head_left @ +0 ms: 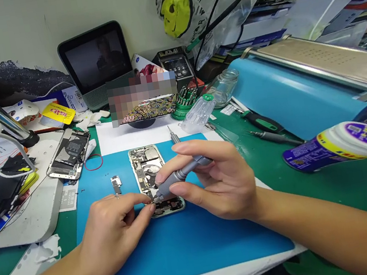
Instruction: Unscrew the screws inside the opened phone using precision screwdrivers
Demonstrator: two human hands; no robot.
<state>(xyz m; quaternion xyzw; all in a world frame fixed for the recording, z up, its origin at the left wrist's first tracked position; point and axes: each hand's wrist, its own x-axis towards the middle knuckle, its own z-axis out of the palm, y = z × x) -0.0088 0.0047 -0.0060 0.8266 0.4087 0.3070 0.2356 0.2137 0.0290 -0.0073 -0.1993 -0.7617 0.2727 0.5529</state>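
Though pale-rimmed, the open phone [149, 170] silver and black inside.

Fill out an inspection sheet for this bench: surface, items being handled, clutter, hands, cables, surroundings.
Surface: blue mat on a green table.
Items handled: opened phone on the mat; grey screwdriver slanting down to the phone's lower half.
Clutter: second opened phone left of the mat; small metal part on it; purple tub at right.
Hands: left hand, thumb and index finger at the phone's lower left edge, any pinch unclear; right hand holds the screwdriver.
Cables: white cable at left; black cable curving above the bench.
Surroundings: screen device near the wall; blue machine at right.
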